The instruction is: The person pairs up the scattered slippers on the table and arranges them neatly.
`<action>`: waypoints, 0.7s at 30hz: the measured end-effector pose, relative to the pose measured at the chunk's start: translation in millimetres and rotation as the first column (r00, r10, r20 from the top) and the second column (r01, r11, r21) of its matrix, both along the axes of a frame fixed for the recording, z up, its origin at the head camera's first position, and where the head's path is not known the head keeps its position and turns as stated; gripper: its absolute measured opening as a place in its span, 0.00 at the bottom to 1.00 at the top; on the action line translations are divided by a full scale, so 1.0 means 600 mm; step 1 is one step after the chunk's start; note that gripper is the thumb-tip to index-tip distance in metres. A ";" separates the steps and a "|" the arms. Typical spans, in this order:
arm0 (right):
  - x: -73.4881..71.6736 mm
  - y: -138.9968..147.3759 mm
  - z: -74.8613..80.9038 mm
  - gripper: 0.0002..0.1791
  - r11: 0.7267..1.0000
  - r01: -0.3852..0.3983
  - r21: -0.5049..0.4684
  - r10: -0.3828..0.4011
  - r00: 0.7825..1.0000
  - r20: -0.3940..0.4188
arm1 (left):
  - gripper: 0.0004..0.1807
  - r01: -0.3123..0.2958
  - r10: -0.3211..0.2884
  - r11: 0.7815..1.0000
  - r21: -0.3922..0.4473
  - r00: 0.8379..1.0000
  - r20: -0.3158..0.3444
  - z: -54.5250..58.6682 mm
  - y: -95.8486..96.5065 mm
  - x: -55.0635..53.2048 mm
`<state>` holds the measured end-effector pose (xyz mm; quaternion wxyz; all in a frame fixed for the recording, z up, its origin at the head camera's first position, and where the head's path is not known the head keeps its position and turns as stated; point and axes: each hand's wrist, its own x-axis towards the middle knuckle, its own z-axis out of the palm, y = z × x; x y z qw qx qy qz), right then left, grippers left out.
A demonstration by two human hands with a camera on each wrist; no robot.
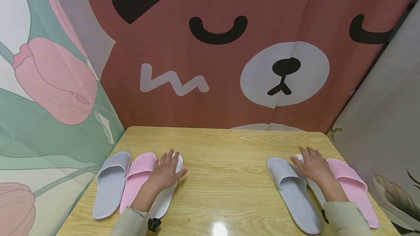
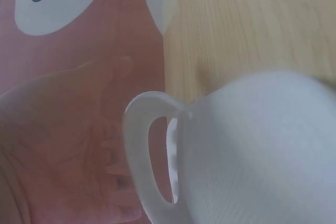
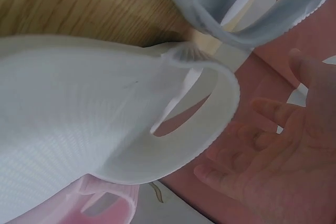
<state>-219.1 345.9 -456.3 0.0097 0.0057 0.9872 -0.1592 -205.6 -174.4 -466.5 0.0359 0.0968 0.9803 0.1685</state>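
My left hand (image 1: 165, 173), fingers spread, hovers over the toe end of a white slipper (image 1: 167, 201) at the left of the table. Its palm stands apart from the slipper's strap (image 2: 137, 145) in the left wrist view. On the right, my right hand (image 1: 313, 166) is above another white slipper (image 1: 315, 191), partly hiding it. The right wrist view shows that slipper's strap (image 3: 226, 103) with the loosely bent fingers (image 3: 273, 111) beyond it. Neither hand holds anything.
Left of my left hand lie a pink slipper (image 1: 132, 188) and a grey slipper (image 1: 109, 192). Around the right hand lie a grey slipper (image 1: 300, 203) and a pink slipper (image 1: 356, 192). A wooden table (image 1: 223, 177) bears them all; printed curtains (image 1: 216, 108) hang behind it.
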 end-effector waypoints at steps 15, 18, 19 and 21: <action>0.005 0.014 -0.010 0.45 1.000 0.010 0.007 -0.010 1.000 0.002 | 0.43 -0.006 0.006 1.000 0.011 1.000 -0.010 -0.004 -0.002 -0.002; 0.006 0.015 -0.010 0.45 1.000 0.011 0.016 -0.011 1.000 0.003 | 0.43 -0.010 0.010 1.000 0.015 1.000 -0.004 -0.006 -0.002 -0.003; 0.006 0.015 -0.010 0.45 1.000 0.012 0.018 -0.012 1.000 0.006 | 0.43 -0.011 0.011 1.000 0.016 1.000 -0.002 -0.006 -0.002 -0.004; 0.006 0.016 -0.011 0.45 1.000 0.016 0.022 -0.017 1.000 0.010 | 0.43 -0.012 0.012 1.000 0.023 1.000 -0.003 -0.007 -0.002 -0.004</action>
